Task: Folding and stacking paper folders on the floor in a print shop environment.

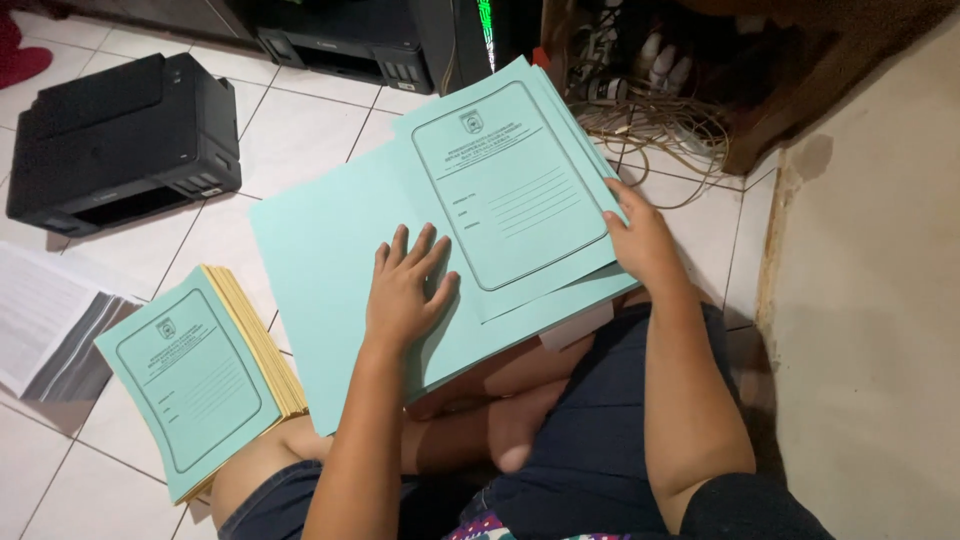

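**Loose covers on a lap, and a slippery floor below**

Here's the left hand [405, 290], flat and spread, fingers released, palm pressing down on the big plain sheet [320, 270] that lies across the person's knees. Nothing pinched there, just weight. Over on the other side the right hand [640, 240] has its fingers curled over the right edge of the printed covers [510, 190], grasping them where several pale green sheets fan out one under another. Those covers rest on top of the plain sheet, tilted, their top corner reaching toward the cables [650, 125].

What could go wrong? The fan is uneven, and my read is that a light tug from the right could shear the sheets further apart, or slide the lot off the lap onto the tiles [300, 130]. The plain sheet overhangs the knees on the left; should the palm lift, it may well droop and crease.

Materials now: thin matte card, mint green, crisp-cornered, printed with a rounded dark frame. Beside the left knee sits a stack [200, 375] of the same covers with yellowish page edges, thick and squared. Glossy white tiles, a boxy black printer [120, 140] in hard plastic, and a grey-edged paper pile [45, 330] at far left.
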